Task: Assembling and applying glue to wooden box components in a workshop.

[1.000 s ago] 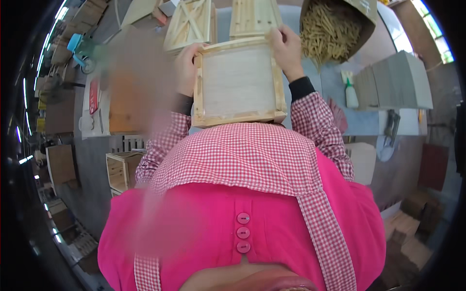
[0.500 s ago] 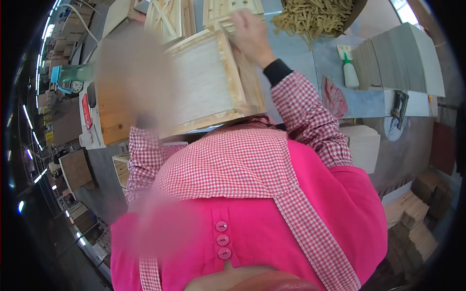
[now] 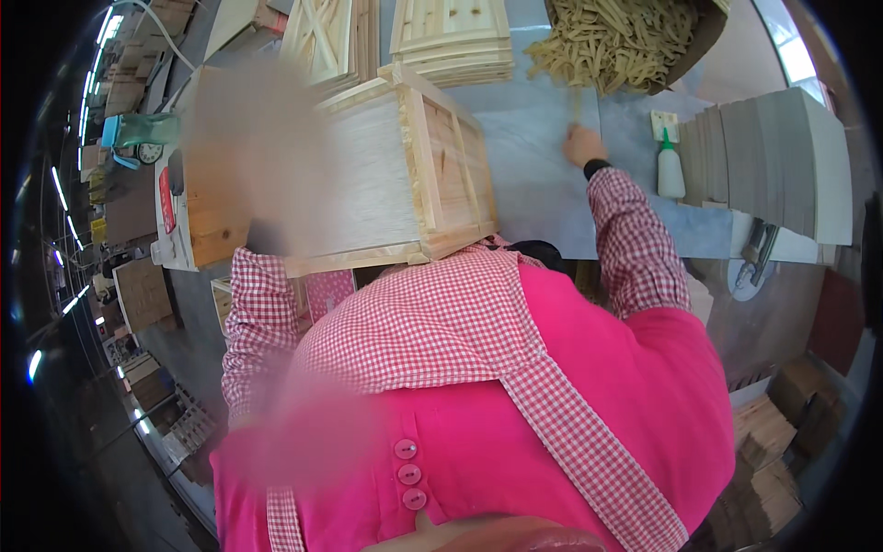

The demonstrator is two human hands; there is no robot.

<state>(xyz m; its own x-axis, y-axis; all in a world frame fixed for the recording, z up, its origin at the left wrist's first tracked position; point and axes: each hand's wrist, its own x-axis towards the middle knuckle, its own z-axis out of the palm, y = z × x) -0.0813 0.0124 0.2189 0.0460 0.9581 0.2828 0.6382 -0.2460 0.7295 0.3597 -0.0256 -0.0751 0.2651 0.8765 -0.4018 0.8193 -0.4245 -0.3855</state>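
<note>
A wooden box frame (image 3: 451, 166) with slatted sides and a pale panel (image 3: 368, 175) stands tilted on the table against my apron. My left sleeve (image 3: 258, 290) reaches to the box's left side. A blurred patch over the picture hides my left hand and its fingers. Out to the right of the box, my right hand (image 3: 585, 145) is closed over the grey tabletop. From its fingers a thin tan strip (image 3: 576, 103) runs up toward a heap of tan strips (image 3: 612, 41).
Stacked wooden panels (image 3: 451, 41) lie behind the box. On the right are a white squeeze bottle (image 3: 670, 170), a stack of grey boards (image 3: 763, 166) and a black-handled tool (image 3: 756, 244). A blue-lidded jug (image 3: 138, 131) stands at the left.
My right hand has left the box's far right corner and moved right and nearer, to the tan strip. The box has turned, showing more of its right side. The red cloth is gone from view.
</note>
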